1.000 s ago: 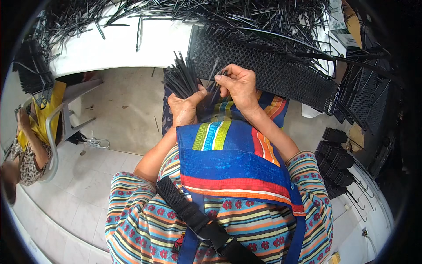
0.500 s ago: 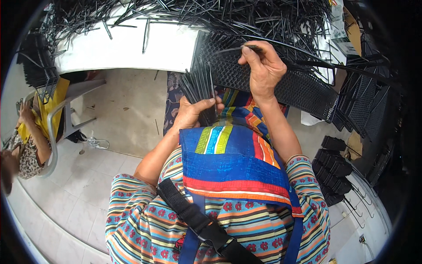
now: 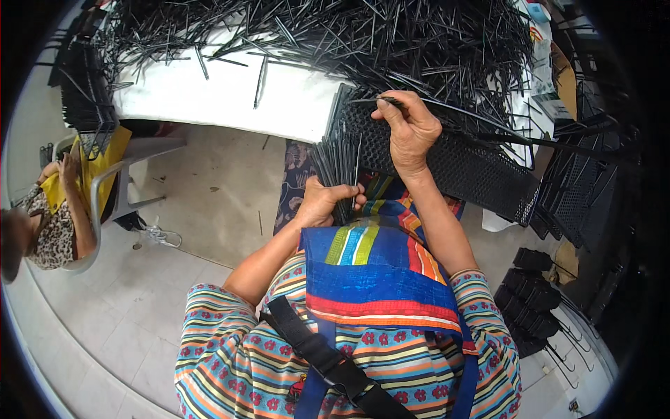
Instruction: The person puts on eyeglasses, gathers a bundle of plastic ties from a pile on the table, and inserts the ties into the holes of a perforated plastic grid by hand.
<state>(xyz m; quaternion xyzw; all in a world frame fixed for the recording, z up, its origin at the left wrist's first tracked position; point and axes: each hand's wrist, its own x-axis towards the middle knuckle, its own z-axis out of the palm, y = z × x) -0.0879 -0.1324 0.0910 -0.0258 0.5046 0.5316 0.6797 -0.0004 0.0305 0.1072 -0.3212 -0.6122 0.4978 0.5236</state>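
Note:
My left hand (image 3: 322,204) is closed round an upright fan of thin black plastic strips (image 3: 338,159), thumb across its front, just above my lap. To the right and farther out, my right hand (image 3: 413,134) is raised with thumb and fingers pinched on a few thin black strips (image 3: 393,103). Their far ends are hard to make out against the dark background. Beneath my right hand, a black perforated tray (image 3: 488,183) runs from the table's edge toward the right.
A large tangled heap of black strips (image 3: 419,42) covers the back of the white table (image 3: 209,98). At the left another person (image 3: 59,230) sits in a grey chair (image 3: 105,192). Black mesh panels (image 3: 576,185) and stacked black pieces with hooks (image 3: 530,300) stand at the right.
The view has shifted, so the table and heap sit lower in it. My right hand has come a little closer to my left, still pinching strips. My left hand keeps its bundle.

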